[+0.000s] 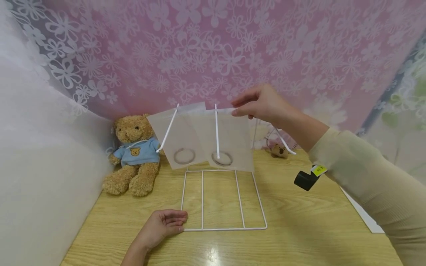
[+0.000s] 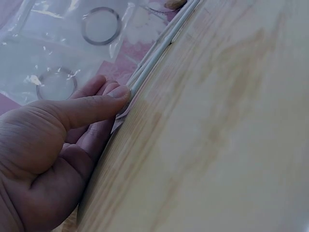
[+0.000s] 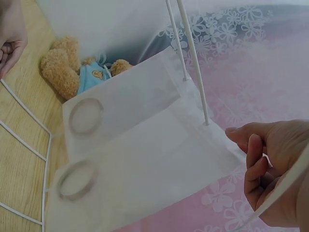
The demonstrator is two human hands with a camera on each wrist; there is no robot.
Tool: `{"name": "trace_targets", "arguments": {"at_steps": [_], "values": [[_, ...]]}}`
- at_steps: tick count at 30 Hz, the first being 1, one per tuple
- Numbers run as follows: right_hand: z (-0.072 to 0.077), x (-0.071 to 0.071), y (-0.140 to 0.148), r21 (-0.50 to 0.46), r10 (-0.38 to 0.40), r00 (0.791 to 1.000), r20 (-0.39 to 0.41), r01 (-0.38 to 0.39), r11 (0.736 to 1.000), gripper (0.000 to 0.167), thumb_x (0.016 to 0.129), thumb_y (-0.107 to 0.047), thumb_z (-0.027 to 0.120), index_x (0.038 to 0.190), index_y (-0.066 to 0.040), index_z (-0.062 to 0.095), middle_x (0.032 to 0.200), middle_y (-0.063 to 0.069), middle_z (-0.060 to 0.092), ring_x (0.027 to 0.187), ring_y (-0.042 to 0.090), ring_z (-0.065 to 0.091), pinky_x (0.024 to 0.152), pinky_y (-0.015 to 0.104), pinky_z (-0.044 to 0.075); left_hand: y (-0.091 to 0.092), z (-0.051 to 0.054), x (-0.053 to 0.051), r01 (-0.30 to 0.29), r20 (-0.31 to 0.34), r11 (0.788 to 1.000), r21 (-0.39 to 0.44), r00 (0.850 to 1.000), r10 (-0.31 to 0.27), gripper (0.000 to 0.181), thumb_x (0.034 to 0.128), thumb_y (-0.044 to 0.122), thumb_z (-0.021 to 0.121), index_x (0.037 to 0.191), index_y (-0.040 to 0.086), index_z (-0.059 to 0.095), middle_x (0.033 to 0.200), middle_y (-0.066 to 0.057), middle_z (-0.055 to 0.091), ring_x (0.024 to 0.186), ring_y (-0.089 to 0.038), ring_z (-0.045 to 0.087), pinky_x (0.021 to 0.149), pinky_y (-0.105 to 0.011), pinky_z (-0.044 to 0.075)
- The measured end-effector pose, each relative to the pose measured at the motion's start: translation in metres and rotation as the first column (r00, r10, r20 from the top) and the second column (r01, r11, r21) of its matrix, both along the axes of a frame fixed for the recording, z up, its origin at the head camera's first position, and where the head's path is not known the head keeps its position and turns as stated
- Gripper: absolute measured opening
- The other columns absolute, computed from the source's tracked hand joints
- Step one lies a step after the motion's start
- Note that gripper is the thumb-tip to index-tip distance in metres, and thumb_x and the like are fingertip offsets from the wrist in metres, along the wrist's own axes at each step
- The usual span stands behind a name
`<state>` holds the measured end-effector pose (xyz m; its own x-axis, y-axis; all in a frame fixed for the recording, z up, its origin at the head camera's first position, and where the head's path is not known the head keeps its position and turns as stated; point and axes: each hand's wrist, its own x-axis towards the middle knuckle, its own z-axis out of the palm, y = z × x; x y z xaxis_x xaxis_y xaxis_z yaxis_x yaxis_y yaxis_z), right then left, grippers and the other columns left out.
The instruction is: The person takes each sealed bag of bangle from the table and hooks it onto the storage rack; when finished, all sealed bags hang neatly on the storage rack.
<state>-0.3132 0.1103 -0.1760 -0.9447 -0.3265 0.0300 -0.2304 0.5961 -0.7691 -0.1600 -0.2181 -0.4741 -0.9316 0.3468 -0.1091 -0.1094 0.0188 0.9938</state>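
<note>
A white wire rack (image 1: 225, 229) has upright hooks over its flat base. Two clear bags hang from them, a left bag (image 1: 179, 129) and a right bag (image 1: 233, 136), each with a ring near its bottom; their inner edges overlap. My left hand (image 1: 159, 227) grips the base's front left corner, thumb and fingers round the wire (image 2: 149, 72) in the left wrist view. Beside the right bag's upper edge is my right hand (image 1: 266, 105), thumb extended and the other fingers loosely bent (image 3: 277, 169); it does not visibly pinch the bag.
A teddy bear (image 1: 136, 153) in a blue top sits behind the rack on the left. Right of the rack are a black object (image 1: 304, 180) with a yellow label and a small plush toy (image 1: 279, 150). A white sheet (image 1: 362, 212) lies beyond my right arm; a flowered curtain (image 1: 199, 55) hangs behind.
</note>
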Motion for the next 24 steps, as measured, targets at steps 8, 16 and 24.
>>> {"name": "trace_targets", "arguments": {"at_steps": [8, 16, 24], "values": [[-0.001, 0.016, 0.012, -0.087, 0.007, 1.000, -0.005, -0.007, 0.996, 0.038, 0.088, -0.031, 0.079, 0.122, -0.018, 0.072, 0.129, 0.000, 0.067, 0.098, 0.022, 0.059, 0.077, 0.025, 0.057, -0.001, -0.003, 0.002, 0.017, 0.019, 1.000, -0.008, 1.000, -0.017, 0.050, 0.0880, -0.001, 0.073, 0.131, -0.018, 0.054, 0.130, -0.030, 0.061, 0.108, -0.009, 0.069, 0.093, -0.022, 0.059], [0.006, 0.042, 0.026, -0.157, 0.028, 0.999, 0.027, -0.024, 0.987, 0.039, 0.086, -0.033, 0.081, 0.121, -0.016, 0.073, 0.122, -0.005, 0.071, 0.075, 0.012, 0.051, 0.069, 0.026, 0.052, -0.002, -0.002, 0.002, 0.015, 0.040, 1.000, -0.019, 0.999, -0.014, 0.051, 0.0880, 0.002, 0.074, 0.132, -0.017, 0.054, 0.132, -0.029, 0.061, 0.108, -0.009, 0.069, 0.094, -0.023, 0.059], [0.005, 0.070, 0.035, -0.187, 0.066, 0.998, 0.006, -0.064, 0.980, 0.035, 0.084, -0.026, 0.082, 0.116, -0.012, 0.076, 0.112, -0.003, 0.076, 0.071, 0.011, 0.056, 0.058, 0.025, 0.052, -0.001, 0.000, 0.000, 0.023, 0.026, 1.000, -0.006, 0.999, -0.023, 0.051, 0.0886, 0.000, 0.073, 0.132, -0.018, 0.053, 0.132, -0.029, 0.061, 0.108, -0.009, 0.069, 0.094, -0.023, 0.059]]}}
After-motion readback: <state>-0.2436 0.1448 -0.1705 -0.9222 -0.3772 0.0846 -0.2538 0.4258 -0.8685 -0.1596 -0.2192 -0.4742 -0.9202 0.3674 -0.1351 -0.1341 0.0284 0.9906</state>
